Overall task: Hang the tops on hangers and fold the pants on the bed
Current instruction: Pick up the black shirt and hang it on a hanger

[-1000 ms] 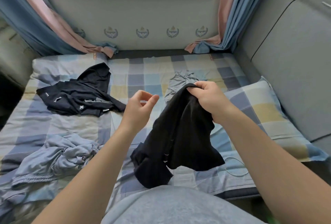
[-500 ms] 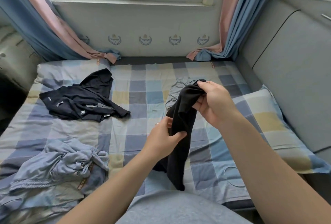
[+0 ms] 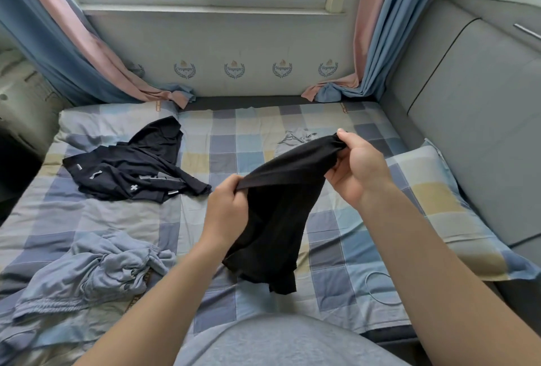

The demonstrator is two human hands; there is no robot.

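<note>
The left hand [image 3: 227, 207] has its fingers [image 3: 231, 187] curled tight, pinching one end of the top edge of a black garment [image 3: 275, 219]. The right hand [image 3: 355, 172], higher and further out, pinches the other end between thumb and bent fingers [image 3: 341, 158]. The edge runs taut between the two grips, and the rest of the cloth hangs below them, its lower end near the checked bed [image 3: 336, 248]. Left of the left fingers lies a black top [image 3: 131, 169], and nearer the person a crumpled grey-blue garment [image 3: 96, 275]. A pale grey garment [image 3: 295, 139] shows just beyond the right fingers. Half a second ago the hands were close together with the cloth bunched in a narrow strip; now they have drawn apart and spread it.
</note>
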